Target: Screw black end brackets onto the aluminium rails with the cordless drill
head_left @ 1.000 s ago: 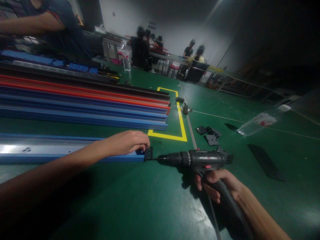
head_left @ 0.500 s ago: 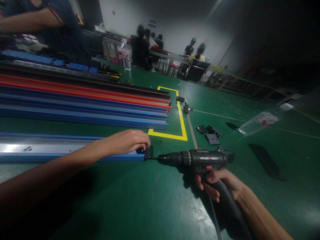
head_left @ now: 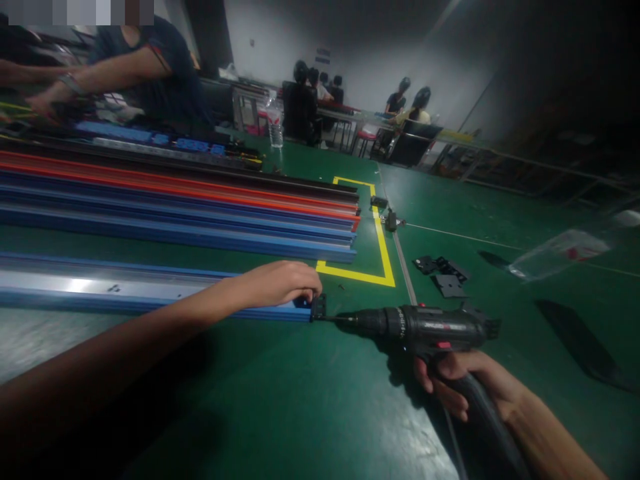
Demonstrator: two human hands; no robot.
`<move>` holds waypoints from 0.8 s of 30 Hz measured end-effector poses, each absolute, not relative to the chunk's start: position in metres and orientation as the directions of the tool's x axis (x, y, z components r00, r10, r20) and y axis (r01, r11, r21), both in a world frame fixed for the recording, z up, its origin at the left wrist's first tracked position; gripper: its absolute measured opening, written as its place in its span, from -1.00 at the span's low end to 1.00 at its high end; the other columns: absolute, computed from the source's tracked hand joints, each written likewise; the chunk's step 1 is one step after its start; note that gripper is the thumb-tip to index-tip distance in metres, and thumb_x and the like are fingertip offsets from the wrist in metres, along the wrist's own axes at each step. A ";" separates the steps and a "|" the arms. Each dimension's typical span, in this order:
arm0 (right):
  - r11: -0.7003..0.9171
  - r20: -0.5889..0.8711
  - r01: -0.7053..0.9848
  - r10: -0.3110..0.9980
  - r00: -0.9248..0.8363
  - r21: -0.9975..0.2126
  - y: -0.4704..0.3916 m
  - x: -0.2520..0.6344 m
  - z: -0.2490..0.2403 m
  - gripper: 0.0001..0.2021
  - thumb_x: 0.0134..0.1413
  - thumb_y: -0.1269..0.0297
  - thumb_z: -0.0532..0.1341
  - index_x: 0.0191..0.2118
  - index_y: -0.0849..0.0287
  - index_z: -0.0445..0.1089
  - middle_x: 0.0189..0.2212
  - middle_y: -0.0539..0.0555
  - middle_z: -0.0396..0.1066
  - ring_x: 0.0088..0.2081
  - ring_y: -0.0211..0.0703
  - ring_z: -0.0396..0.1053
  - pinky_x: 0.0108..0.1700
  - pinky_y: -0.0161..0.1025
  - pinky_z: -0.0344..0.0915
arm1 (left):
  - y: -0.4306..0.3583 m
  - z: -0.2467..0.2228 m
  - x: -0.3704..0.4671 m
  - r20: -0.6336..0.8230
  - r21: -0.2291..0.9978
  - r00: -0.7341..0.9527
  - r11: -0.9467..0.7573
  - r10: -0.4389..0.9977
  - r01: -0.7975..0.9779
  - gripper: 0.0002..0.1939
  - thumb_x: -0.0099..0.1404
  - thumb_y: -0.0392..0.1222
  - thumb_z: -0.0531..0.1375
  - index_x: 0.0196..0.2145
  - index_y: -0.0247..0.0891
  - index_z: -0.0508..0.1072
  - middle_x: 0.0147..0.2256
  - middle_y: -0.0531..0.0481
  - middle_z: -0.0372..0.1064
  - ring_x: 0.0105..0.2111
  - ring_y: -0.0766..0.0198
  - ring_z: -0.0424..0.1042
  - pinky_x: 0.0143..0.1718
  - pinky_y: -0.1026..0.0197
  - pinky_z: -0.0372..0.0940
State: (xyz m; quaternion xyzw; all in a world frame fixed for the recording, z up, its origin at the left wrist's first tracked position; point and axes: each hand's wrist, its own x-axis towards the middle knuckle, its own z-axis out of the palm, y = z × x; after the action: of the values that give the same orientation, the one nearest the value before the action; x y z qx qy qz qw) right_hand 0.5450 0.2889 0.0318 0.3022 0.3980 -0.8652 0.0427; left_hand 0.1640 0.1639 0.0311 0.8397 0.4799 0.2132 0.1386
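- While the black end piece (head_left: pixel 319 308) stood across the end of the near blue rail (head_left: pixel 145 285), the left hand (head_left: pixel 283 283) lay just left of it, fingers curled mostly closed against its top; whether they pinched it or only pressed could not be told.
- The right hand (head_left: pixel 493 387) was wrapped firmly around the grip of the drill (head_left: pixel 445 327), to the right of the end piece; whether the trigger was pressed could not be told.
- The drill lay level, its thin bit (head_left: pixel 343 319) pointing left at the lower part of the end piece; the tip was at or very near its face, contact too small to confirm.
- Good work here seemed to call for a bit in line with the rail's length, since a slanted push could have slipped off or tipped the end piece.
- Steady, light pressure probably suited it better than a hard shove, with the left hand bracing the rail and its fingertips clear of the bit.
- The loose black plates (head_left: pixel 450 285) lay beyond and right of the end piece, apart from the drill, and the stacked rails (head_left: pixel 200 210) lay beyond and left of it.
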 end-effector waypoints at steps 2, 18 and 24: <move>-0.682 -0.558 0.320 0.156 -0.815 -0.658 0.290 0.547 0.029 -0.78 -0.09 0.30 0.32 -0.31 0.34 0.58 -0.45 0.17 0.53 -0.69 -0.42 0.28 -0.61 -0.47 0.34 | 0.164 0.032 0.165 0.236 0.438 0.449 -0.506 0.862 0.742 -0.83 0.44 -0.33 0.11 -0.18 -0.21 0.51 -0.22 -0.03 0.51 -0.18 0.22 0.46 -0.13 0.19 0.28; -0.687 -0.595 0.345 0.157 -0.789 -0.639 0.290 0.546 0.030 -0.76 -0.13 0.26 0.33 -0.38 0.38 0.59 -0.62 0.07 0.38 -0.72 -0.40 0.21 -0.64 -0.45 0.31 | 0.164 0.032 0.165 0.229 0.407 0.486 -0.536 0.844 0.740 -0.82 0.49 -0.28 0.06 -0.12 -0.19 0.47 -0.13 -0.05 0.47 -0.12 0.24 0.43 -0.10 0.19 0.27; -0.684 -0.547 0.313 0.150 -0.824 -0.659 0.291 0.546 0.029 -0.73 -0.10 0.29 0.30 -0.28 0.36 0.59 -0.40 0.23 0.52 -0.68 -0.40 0.28 -0.63 -0.44 0.32 | 0.164 0.032 0.164 0.208 0.415 0.476 -0.518 0.854 0.748 -0.83 0.49 -0.29 0.06 -0.13 -0.18 0.46 -0.09 -0.04 0.47 -0.09 0.23 0.43 -0.10 0.19 0.27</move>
State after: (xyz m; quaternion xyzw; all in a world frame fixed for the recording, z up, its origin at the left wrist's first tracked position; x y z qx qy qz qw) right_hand 0.5458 0.2911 0.0291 0.2931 0.3950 -0.8694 0.0467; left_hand 0.1644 0.1643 0.0321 0.8486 0.4720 0.1974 0.1347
